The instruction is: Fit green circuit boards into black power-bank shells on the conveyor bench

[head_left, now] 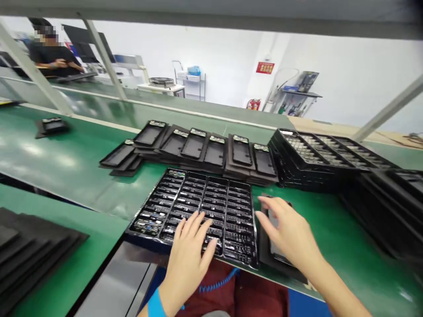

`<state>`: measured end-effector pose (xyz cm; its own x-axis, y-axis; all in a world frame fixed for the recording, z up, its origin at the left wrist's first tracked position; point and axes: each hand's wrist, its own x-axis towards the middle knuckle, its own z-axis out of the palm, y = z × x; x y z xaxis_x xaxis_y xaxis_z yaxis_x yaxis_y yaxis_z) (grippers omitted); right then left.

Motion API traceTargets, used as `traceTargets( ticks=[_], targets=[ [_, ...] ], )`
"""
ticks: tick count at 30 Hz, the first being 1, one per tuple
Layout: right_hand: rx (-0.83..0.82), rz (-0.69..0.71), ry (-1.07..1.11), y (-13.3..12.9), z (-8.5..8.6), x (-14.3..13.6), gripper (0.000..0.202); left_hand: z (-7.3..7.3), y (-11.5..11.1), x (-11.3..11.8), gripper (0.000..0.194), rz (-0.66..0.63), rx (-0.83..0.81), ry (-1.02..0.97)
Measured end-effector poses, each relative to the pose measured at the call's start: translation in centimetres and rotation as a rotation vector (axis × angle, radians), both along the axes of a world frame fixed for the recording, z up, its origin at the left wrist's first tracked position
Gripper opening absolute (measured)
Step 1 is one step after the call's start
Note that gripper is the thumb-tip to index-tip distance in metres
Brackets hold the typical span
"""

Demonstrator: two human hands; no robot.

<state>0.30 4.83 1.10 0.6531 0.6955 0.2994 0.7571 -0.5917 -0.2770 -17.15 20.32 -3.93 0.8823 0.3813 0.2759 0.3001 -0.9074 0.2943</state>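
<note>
A black compartment tray [216, 193] lies on the green bench in front of me, its near edge at the bench edge. Small parts show in its left column. My left hand [190, 255], with a blue wrist band, rests over the tray's near middle, fingers spread and holding nothing. To the tray's right, my right hand [287, 224] hovers over a dark flat holder [266, 251], thumb and forefinger apart. That hand partly hides the holder.
Behind the tray stands a row of dark holders [193, 145] on black sheets. Stacked trays [310, 174] stand at the right, black sheets [36, 255] at the lower left. A person [54, 55] is at the far left back.
</note>
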Motion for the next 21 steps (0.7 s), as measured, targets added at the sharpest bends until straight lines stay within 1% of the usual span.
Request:
traceTargets(
  ticks=[1, 2, 3, 5, 6, 8, 10, 12, 14, 17, 21],
  targets=[
    [-0.091, 0.142, -0.022, 2.5, 0.7, -0.6, 0.030, -0.4, 0.9, -0.6, 0.041, 0.057, 0.018, 0.000],
    [-0.126, 0.228, -0.034, 5.3, 1.2, -1.3, 0.026, -0.7, 1.7, -1.0, 0.042, 0.107, 0.034, -0.001],
    [-0.152, 0.299, -0.042, 8.1, 1.5, -2.0, 0.022, -1.1, 2.4, -1.4, 0.044, 0.148, 0.047, -0.001],
    [-0.199, 0.410, -0.074, 13.9, 1.2, -3.2, 0.015, -1.6, 3.4, -1.8, 0.049, 0.201, 0.064, 0.003],
    [-0.219, 0.441, -0.093, 16.6, 0.8, -3.6, 0.013, -1.8, 3.7, -1.9, 0.051, 0.213, 0.068, 0.007],
    [-0.249, 0.461, -0.129, 21.3, -0.3, -4.1, 0.019, -2.1, 4.1, -1.9, 0.053, 0.221, 0.070, 0.013],
    [-0.272, 0.452, -0.155, 24.8, -1.4, -4.2, 0.025, -2.4, 4.2, -2.0, 0.052, 0.220, 0.069, 0.016],
    [-0.289, 0.431, -0.170, 27.0, -2.4, -4.1, 0.028, -2.6, 4.3, -2.1, 0.051, 0.221, 0.066, 0.013],
    [-0.299, 0.402, -0.177, 28.1, -3.0, -4.1, 0.029, -2.7, 4.3, -2.2, 0.050, 0.227, 0.054, 0.008],
    [-0.303, 0.357, -0.170, 28.6, -3.7, -4.1, 0.030, -2.7, 4.2, -2.2, 0.050, 0.258, 0.018, -0.006],
    [-0.291, 0.331, -0.112, 28.8, -4.1, -3.9, 0.030, -2.3, 4.1, -2.1, 0.051, 0.280, -0.040, -0.034]
  ],
)
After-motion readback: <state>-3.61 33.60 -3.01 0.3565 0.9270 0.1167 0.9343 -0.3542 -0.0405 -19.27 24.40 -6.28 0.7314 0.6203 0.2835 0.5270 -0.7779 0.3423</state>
